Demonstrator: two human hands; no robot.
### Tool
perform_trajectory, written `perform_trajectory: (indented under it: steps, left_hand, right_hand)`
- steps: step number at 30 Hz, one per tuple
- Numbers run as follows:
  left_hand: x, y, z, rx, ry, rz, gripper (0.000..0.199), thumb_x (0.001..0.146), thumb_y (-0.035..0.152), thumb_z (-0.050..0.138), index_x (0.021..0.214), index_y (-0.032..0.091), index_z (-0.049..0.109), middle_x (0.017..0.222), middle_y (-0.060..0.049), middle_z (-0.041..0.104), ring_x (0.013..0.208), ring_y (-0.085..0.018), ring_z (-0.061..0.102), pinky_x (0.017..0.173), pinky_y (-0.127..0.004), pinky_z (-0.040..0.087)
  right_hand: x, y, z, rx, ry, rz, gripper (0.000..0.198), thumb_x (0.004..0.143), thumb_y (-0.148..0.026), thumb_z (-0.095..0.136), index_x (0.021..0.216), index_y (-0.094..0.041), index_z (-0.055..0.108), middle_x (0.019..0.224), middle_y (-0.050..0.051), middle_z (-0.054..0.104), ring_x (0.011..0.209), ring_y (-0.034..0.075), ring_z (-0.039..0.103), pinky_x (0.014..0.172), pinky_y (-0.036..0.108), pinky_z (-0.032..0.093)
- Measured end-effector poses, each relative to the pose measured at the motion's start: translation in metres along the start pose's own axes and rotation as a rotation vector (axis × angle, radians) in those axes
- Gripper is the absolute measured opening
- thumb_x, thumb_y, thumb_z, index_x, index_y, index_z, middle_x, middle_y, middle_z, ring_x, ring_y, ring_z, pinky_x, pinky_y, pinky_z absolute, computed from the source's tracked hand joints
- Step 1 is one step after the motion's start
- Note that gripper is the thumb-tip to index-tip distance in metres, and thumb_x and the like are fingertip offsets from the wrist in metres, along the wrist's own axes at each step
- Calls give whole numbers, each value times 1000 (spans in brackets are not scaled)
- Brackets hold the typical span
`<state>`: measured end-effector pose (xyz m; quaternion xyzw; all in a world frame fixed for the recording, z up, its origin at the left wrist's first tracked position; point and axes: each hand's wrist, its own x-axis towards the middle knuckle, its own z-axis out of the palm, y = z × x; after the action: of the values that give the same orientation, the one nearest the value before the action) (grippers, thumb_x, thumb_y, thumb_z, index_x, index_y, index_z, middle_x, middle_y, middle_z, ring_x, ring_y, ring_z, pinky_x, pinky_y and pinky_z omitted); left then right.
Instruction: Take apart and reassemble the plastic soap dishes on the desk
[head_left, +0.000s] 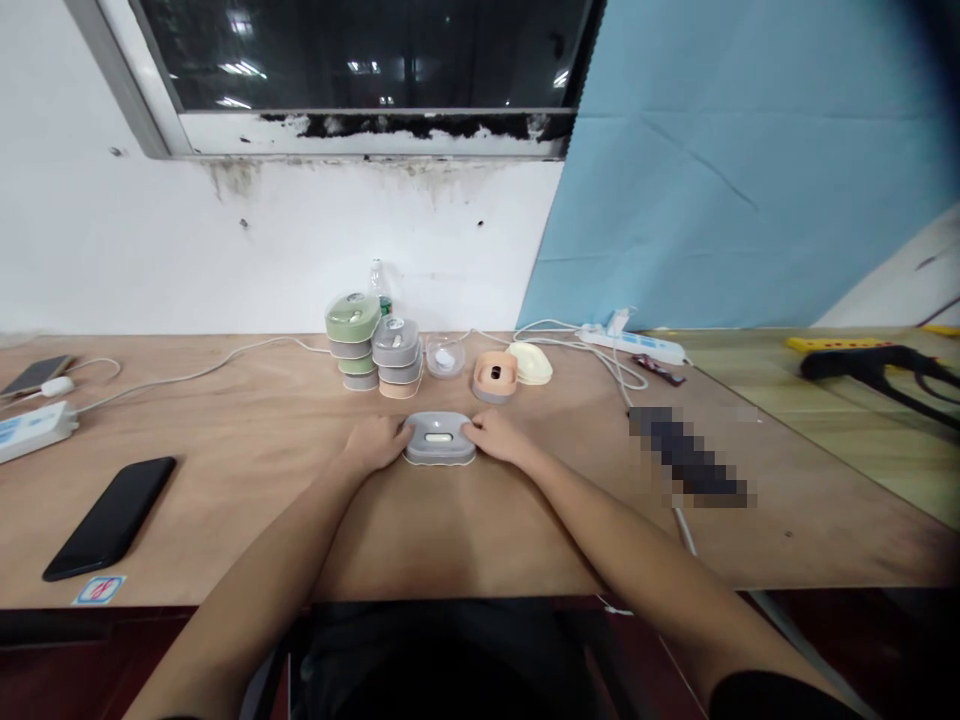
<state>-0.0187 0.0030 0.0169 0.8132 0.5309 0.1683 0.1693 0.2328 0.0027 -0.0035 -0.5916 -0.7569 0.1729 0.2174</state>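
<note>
A grey lidded box [439,452] with rounded corners sits on the table in front of me, a pale oblong piece in the middle of its top. My left hand [377,443] grips its left side and my right hand [496,437] grips the right side, fingers curled against it. Just behind stand a stack of green and grey boxes [352,322] with a clear lid and a shorter stack of grey boxes [397,345] over an orange one. To the right are an open orange box [495,374], cream lids [531,363] and a clear lid [445,357].
A black phone [110,518] lies at the left front, near a white power strip [36,430]. Another power strip [634,345] with cables lies along the back right. A blurred dark object [690,455] rests beyond my right forearm. A plastic bottle [379,285] stands by the wall.
</note>
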Motion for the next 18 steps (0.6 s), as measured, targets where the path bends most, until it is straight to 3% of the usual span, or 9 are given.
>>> perform_trajectory:
  steps: [3,7,11,15,18]
  left_hand:
    - [2,-1,2,45,-36,4,37,94,43,34,105,26,65,99,-6,71,86,-25,65,70,-32,45]
    - [5,-4,4,15,-37,2,37,93,39,36,117,29,61,106,-5,70,92,-25,65,72,-31,46]
    - [6,-7,5,16,-18,-6,37,92,38,37,118,28,62,109,-6,69,96,-26,64,76,-32,46]
    - [3,-7,3,-24,-8,36,37,92,37,37,117,25,62,112,-5,69,97,-24,64,77,-30,46]
    - [1,-6,1,-42,-22,67,37,93,37,37,116,24,63,113,-5,68,98,-23,64,78,-29,46]
  right_hand:
    - [0,-1,1,-87,-9,42,37,81,-37,50,49,-18,45,47,-3,43,47,10,38,49,25,20]
    - [2,-14,-7,-185,233,5,34,83,-44,53,60,-19,55,59,1,57,57,13,48,55,26,27]
    - [25,-28,-18,-340,389,-157,24,89,-36,48,87,-18,64,87,9,67,87,22,55,77,31,35]
    - [62,-32,-24,-559,312,-204,27,89,-26,46,108,-15,62,108,15,65,106,30,49,95,42,26]
    - [82,-30,-21,-637,181,-176,30,85,-15,44,108,-15,64,103,15,67,104,30,50,101,49,17]
